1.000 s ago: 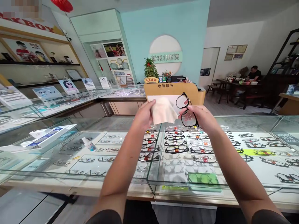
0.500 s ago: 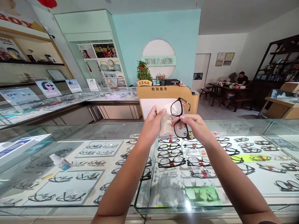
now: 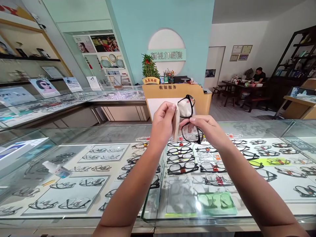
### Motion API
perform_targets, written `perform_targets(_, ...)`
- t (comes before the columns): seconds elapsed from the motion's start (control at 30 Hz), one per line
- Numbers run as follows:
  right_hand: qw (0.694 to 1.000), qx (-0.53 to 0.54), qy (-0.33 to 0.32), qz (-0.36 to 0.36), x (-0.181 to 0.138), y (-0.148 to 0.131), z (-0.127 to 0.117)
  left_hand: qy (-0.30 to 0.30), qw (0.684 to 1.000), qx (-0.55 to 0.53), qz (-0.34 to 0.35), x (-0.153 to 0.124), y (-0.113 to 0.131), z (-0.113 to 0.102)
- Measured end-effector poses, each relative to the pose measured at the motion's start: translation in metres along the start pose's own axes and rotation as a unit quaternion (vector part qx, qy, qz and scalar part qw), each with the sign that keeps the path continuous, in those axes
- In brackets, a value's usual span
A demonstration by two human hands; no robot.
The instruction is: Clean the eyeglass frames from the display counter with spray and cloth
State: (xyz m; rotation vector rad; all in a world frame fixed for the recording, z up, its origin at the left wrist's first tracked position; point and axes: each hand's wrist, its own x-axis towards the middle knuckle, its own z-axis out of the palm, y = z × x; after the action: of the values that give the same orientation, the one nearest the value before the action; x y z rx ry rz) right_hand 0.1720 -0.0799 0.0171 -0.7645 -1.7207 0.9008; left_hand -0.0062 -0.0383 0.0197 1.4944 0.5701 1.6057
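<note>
My right hand (image 3: 206, 128) pinches a pair of black-framed eyeglasses (image 3: 188, 96) near the bridge, holding them up on end so one lens sits above the other. In my left hand (image 3: 164, 123) is a pale cleaning cloth (image 3: 176, 123), gripped between thumb and fingers and hanging down. The cloth is right beside the upper lens, and pale fabric shows through that lens; whether it touches the glass I cannot tell. Both hands are raised above the glass display counter (image 3: 118, 126).
Under the counter glass lie several rows of eyeglasses (image 3: 182, 168) and a green tray (image 3: 217, 203). On the left stand a spray bottle (image 3: 57, 169) and a white box (image 3: 23, 151). Beyond is a wooden cashier desk (image 3: 203, 98); a person (image 3: 259, 76) sits at a table far right.
My left hand has brought the cloth up behind the upper lens, and the cloth now hangs more edge-on. The eyeglasses have turned slightly. The view has tilted down a little.
</note>
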Motion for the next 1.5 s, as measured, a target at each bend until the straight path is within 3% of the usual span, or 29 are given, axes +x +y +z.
perform_targets(0.17, 0.999, 0.011, -0.036, -0.025, 0.001, 0.001, -0.002, 0.013, 0.997, -0.07, -0.032, -0.002, 0.003, 0.007)
perform_targets(0.33, 0.997, 0.015, -0.042, -0.056, 0.003, 0.005, -0.009, -0.1, 0.981, -0.117, -0.115, -0.002, 0.008, 0.009)
perform_targets(0.5, 0.996, 0.062, -0.049, -0.049, 0.003, 0.009, -0.012, -0.167, 0.973, -0.111, -0.116, -0.003, 0.009, 0.008)
perform_targets(0.8, 0.993, 0.064, -0.101, -0.019, 0.002, 0.004, -0.015, -0.156, 0.983, -0.063, -0.067, -0.007, 0.012, 0.004)
perform_targets(1.07, 0.99, 0.02, -0.138, -0.025, 0.001, -0.004, -0.018, -0.081, 0.995, -0.031, -0.049, -0.012, 0.015, 0.013)
perform_targets(1.33, 0.997, 0.031, -0.073, -0.01, -0.001, -0.008, -0.021, -0.156, 0.98, -0.07, -0.102, 0.001, 0.016, -0.006)
perform_targets(1.5, 0.995, 0.069, -0.069, 0.004, -0.001, -0.007, -0.016, -0.168, 0.982, -0.063, -0.059, 0.001, 0.012, -0.005)
